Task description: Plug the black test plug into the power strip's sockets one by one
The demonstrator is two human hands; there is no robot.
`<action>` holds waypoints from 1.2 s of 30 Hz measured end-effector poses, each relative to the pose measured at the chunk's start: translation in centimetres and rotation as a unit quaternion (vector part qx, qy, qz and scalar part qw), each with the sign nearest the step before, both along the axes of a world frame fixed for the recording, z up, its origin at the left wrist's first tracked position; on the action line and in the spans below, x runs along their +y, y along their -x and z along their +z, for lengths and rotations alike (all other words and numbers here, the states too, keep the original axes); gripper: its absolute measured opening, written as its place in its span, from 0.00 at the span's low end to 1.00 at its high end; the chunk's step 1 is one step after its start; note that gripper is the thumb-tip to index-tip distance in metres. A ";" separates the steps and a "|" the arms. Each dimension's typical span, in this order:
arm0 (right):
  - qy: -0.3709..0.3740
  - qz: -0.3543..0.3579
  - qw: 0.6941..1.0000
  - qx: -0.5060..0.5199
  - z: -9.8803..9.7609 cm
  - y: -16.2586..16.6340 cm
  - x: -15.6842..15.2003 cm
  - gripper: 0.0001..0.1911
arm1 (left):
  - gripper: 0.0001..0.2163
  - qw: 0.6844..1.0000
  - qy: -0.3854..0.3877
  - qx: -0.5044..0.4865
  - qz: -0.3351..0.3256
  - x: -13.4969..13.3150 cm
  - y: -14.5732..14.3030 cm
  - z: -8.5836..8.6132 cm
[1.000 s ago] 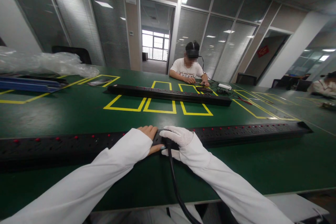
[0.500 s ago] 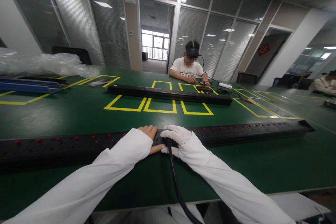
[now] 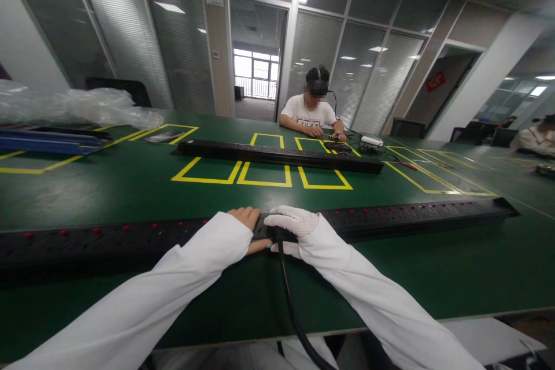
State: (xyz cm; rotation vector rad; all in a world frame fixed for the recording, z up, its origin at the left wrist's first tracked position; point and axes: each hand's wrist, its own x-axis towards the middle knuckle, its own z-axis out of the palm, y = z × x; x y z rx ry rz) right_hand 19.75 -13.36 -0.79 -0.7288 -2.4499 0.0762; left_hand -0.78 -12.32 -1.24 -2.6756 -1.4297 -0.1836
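A long black power strip (image 3: pixel 390 217) with a row of red dots lies across the near part of the table. My bare left hand (image 3: pixel 247 218) wraps over its middle, fingers on the far edge and thumb along the near side. Just right of it, my right hand (image 3: pixel 292 222) wears a white dotted glove and curls around a black plug (image 3: pixel 280 235) at the strip. The gloved thumb lies lower, on the near side. From the plug a thick black cable (image 3: pixel 288 295) runs down past the table's front edge. My fingers hide most of the plug.
A second black power strip (image 3: pixel 281 155) lies farther back across yellow tape outlines. Beyond it a person (image 3: pixel 310 110) in a headset handles small items. Clear plastic wrap (image 3: pixel 78 105) and blue bars (image 3: pixel 47 141) lie at left; red-handled pliers (image 3: pixel 405 164) at right.
My right hand has shifted slightly to the right, and its thumb sits a little farther from the fingers. The left hand and the power strip have stayed put.
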 end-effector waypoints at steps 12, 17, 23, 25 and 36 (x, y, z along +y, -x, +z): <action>-0.043 -0.054 0.998 0.008 -0.2 1.1 -0.8 0.26 | 0.23 1.000 -0.002 0.004 0.003 0.2 0.0 -0.4; -0.051 -0.060 0.997 -0.004 0.0 1.3 -0.8 0.25 | 0.22 1.000 -0.016 -0.003 -0.006 0.2 0.1 -0.6; -0.031 -0.041 0.999 -0.014 0.3 1.2 -0.6 0.24 | 0.24 1.000 0.023 0.013 0.013 0.5 0.0 -0.4; -0.035 -0.042 0.998 -0.019 0.3 1.1 -0.5 0.24 | 0.25 0.999 0.025 0.014 0.013 0.6 0.0 -0.4; -0.091 -0.039 0.994 -0.037 0.0 0.7 -0.3 0.24 | 0.26 0.999 0.026 0.022 0.028 1.1 -0.1 -1.2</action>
